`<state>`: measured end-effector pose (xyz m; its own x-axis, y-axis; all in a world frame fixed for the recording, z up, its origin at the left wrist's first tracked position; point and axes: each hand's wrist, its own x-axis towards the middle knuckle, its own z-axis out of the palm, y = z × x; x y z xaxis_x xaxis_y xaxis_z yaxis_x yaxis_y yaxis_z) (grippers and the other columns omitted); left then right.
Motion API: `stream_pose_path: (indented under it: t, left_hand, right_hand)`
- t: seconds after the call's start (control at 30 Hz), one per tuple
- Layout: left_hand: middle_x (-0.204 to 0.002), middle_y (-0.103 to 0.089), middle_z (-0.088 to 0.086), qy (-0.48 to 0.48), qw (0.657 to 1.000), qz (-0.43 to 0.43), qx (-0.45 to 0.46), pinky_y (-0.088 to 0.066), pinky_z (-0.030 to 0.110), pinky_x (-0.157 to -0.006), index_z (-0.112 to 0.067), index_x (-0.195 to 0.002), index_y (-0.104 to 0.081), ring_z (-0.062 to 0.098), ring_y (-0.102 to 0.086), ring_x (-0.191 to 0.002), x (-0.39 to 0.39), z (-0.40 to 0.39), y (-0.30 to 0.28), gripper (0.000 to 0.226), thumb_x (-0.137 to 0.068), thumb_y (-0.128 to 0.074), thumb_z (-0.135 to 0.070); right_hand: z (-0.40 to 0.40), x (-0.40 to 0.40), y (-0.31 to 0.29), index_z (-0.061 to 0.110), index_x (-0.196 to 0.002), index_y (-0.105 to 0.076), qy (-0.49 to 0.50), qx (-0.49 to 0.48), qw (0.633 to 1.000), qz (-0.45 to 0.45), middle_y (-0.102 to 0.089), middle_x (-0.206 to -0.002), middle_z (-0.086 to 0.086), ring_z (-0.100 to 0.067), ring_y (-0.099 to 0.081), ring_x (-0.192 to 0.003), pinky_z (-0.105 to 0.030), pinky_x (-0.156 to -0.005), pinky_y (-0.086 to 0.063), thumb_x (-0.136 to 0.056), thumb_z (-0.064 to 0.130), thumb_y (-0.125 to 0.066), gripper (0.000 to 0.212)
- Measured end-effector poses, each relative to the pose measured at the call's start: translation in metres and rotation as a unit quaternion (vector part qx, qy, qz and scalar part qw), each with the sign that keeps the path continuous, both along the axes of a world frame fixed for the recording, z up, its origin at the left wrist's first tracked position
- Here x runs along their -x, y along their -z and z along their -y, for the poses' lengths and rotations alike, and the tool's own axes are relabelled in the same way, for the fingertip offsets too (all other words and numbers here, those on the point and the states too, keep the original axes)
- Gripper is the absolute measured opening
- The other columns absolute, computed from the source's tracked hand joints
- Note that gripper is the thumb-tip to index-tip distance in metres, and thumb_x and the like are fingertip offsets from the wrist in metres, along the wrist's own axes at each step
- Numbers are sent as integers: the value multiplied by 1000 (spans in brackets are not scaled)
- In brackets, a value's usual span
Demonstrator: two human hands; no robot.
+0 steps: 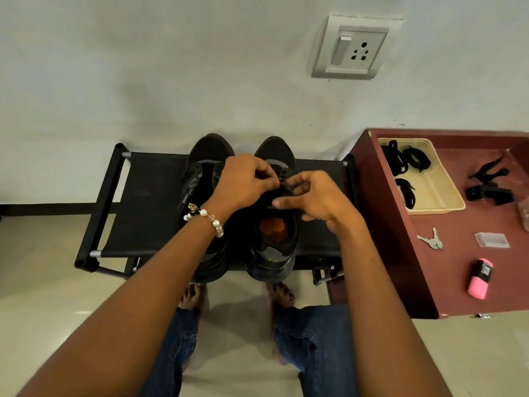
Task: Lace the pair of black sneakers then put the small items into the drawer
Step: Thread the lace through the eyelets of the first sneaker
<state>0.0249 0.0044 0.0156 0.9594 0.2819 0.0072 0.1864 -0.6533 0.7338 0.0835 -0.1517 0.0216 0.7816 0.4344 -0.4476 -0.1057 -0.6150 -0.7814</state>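
Pair of black sneakers on black rack surface (148,196), toes toward far wall. My left hand (243,181) and right hand (317,199) over right sneaker (274,247); fingers (267,170) of both pinched together on black lace (283,180). Left sneaker (203,173) just beside. Keys (430,240), pink item (480,279) on maroon surface (400,253), right.

2 black low-top fabric sneakers stand upright side by side, toes toward the far wall. The left sneaker (204,179) shows its open tongue area with empty eyelets. The right sneaker (273,247) has an orange insole visible in its opening and a black lace (283,183) across its upper eyelets. To the right, well apart from the shoes, lie 2 silver metal keys (430,240), a small clear plastic box (492,240), a pink and black cylindrical tube (481,278) and a black plastic clip (489,181).
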Motion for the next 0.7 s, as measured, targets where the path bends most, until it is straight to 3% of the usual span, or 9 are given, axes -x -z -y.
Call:
stream_pose_path:
  t: [0.07,0.27,0.47,0.7]
  left_hand:
    - [-81,-71,-5,2,1000,-14,-26,-50,21,-75,-20,-81,-76,7,-64,-75,0,4,4,4,-82,-73,-21]
    - [-79,-70,-6,-35,998,-22,-39,-51,24,-70,-20,-78,-76,8,-63,-74,-3,18,10,7,-82,-70,-20]
    - [-79,-70,-7,-129,988,-29,82,-56,30,-79,-21,-81,-77,9,-66,-83,-1,30,20,3,-82,-74,-21]
    - [-84,-72,-4,-200,956,-60,205,-55,23,-75,-20,-80,-77,8,-66,-86,-1,36,21,3,-79,-78,-18]
  right_hand:
    - [0,3,0,13,-108,-65,-27,48,998,24,-64,-91,-4,-19,-66,-82,-34,-57,-60,-74,22,-85,42]
    - [3,0,1,13,-96,-71,-18,57,996,72,-70,-89,-10,-29,-72,-73,-42,-64,-62,-86,12,-71,10]
    - [6,-3,5,9,-101,-73,-13,40,997,68,-71,-91,-12,-29,-73,-70,-41,-63,-62,-86,10,-71,15]
    - [9,-4,5,10,-95,-76,-16,17,998,64,-72,-89,-12,-26,-73,-69,-40,-63,-62,-86,8,-71,11]
